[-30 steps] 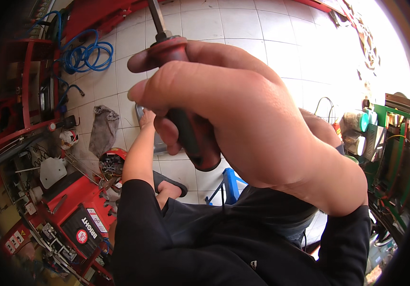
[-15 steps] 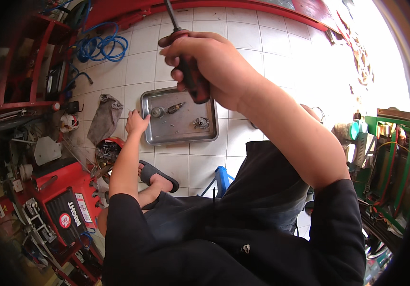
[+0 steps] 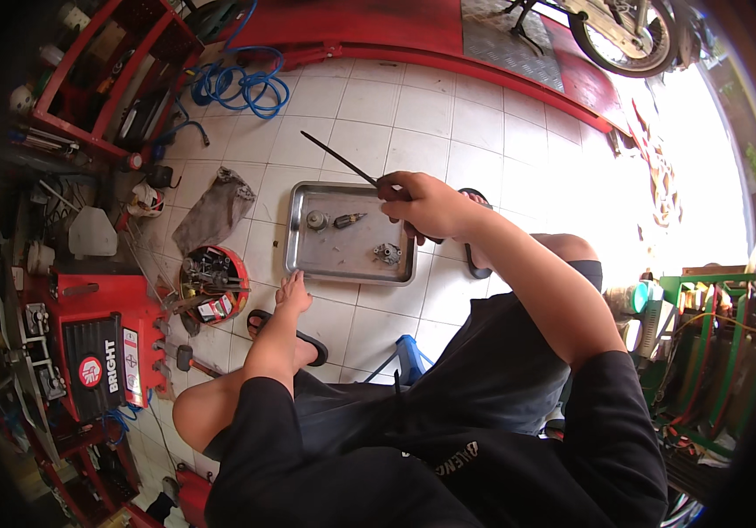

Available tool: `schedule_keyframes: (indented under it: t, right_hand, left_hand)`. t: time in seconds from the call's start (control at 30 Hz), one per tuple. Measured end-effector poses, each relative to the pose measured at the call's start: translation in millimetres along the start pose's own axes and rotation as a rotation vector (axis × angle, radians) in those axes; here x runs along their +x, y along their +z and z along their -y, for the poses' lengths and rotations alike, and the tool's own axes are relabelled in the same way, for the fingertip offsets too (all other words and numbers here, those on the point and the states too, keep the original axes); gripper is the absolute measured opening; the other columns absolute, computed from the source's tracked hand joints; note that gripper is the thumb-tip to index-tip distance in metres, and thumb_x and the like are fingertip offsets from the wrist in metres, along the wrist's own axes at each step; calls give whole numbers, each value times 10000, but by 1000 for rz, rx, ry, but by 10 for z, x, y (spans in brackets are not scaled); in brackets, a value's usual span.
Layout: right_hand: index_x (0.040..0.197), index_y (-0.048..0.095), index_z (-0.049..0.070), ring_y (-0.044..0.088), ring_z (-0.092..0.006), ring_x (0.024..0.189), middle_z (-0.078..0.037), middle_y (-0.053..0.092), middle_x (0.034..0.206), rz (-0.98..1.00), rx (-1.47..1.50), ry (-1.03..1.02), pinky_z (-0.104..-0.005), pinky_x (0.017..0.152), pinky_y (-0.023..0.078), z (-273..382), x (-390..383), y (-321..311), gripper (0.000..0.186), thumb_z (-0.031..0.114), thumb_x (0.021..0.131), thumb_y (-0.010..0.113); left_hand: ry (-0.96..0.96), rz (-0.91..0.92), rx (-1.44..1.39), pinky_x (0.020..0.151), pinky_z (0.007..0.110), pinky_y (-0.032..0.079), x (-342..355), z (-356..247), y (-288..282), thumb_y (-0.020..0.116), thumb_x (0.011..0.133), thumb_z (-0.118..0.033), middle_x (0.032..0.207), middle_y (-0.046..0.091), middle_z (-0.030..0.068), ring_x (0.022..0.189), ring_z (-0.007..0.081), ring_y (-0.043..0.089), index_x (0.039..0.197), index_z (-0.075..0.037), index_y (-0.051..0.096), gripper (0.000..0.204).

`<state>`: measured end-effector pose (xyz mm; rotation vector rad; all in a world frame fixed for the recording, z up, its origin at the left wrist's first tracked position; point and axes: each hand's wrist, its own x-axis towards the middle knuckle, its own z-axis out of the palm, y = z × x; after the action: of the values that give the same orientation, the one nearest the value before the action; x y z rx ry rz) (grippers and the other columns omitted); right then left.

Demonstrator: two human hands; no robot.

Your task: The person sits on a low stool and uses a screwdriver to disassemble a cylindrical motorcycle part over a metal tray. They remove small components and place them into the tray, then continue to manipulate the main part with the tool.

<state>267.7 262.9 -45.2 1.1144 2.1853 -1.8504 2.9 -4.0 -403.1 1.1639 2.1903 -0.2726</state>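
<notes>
A screwdriver (image 3: 338, 157) with a long dark shaft is gripped in my right hand (image 3: 424, 207) over the right part of a steel tray (image 3: 307, 250), its shaft pointing up and left. On the tray lie a round metal part (image 3: 316, 220), a narrow dark part (image 3: 347, 220), a small metal housing (image 3: 387, 253) and small bits. My left hand (image 3: 295, 292) is at the tray's lower-left corner, fingers apart, holding nothing that shows.
A grey rag (image 3: 212, 209), a red bucket of tools (image 3: 241, 275) and a blue hose (image 3: 233, 84) lie leftward, with red machines (image 3: 109, 290). A blue stool (image 3: 409, 359) stands below me, green racks (image 3: 703, 308) at right, a motorbike (image 3: 633, 35) on a red platform (image 3: 378, 31).
The screwdriver has swung from near upright, close before my eyes, to lower and slanting left. My left hand sits lower against the tray's corner. The view now takes in the motorbike.
</notes>
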Motion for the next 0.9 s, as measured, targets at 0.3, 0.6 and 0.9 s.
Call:
schedule_keyframes:
  t: [0.3,0.6,0.9]
  right_hand:
    - [1393,519,-22,620,-153,676,-95,664,953,63,-232,-115,-314,586,542,97,179,154,436,159,1007,611]
    - [1208,618,-10,726,-313,827,-198,727,979,0,-520,-357,-411,717,592,-124,354,254,316,150,941,565]
    - [1051,762,-8,731,-294,876,-155,766,1028,263,-1064,-30,-435,767,583,-78,23,158,297,173,849,641]
  left_hand:
    - [-222,109,-84,1117,490,411,-261,-139,53,756,839,-330,1477,556,107,1389,323,470,1562,-136,346,854]
    - [-320,69,-130,1154,520,361,-950,138,375,742,835,-394,1399,626,152,1385,356,493,1374,-106,597,628]
    - [-309,-137,-286,1045,485,489,-963,171,308,753,785,-272,1192,733,185,1149,361,682,1166,-68,741,432]
